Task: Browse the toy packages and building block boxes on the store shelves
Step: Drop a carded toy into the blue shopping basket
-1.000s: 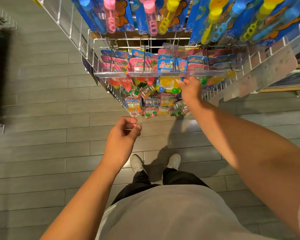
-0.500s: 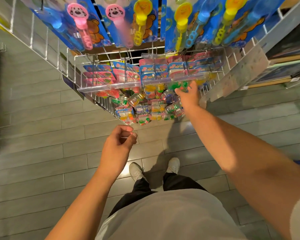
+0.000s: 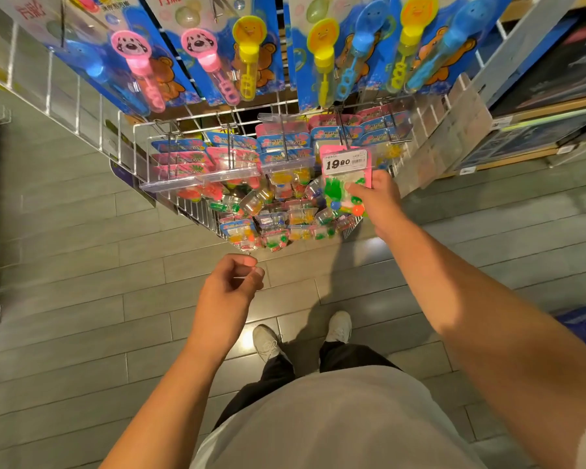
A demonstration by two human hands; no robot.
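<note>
Far left: white wire rack point(image 3: 82, 106) edge, grey plank floor point(image 3: 82, 265) below.
Upper row, left to right: blue carded bubble wands point(image 3: 217, 62), pink dog-faced, then yellow and blue, hung on pegs.
Middle row: small pink and blue blister toy packs point(image 3: 230, 157) on metal hooks, clear label strips in front; more packs hanging lower, tangled.
Centre, low: left hand point(image 3: 229, 292), grip loosely curled, thumb against forefinger, holding nothing, apart from the rack.
Right of centre: pink toy package point(image 3: 344, 174) with white price tag reading 19.90, green and other bright pieces under clear blister; tilted up toward the camera, just in front of the hooked packs.
Right hand point(image 3: 378, 201), grip pinching the lower right of the pink toy package, thumb on its face.
Far right: shelves point(image 3: 538, 123) with dark flat boxes, detail blurred.
Bottom: white shoes point(image 3: 268, 340) on floor.
</note>
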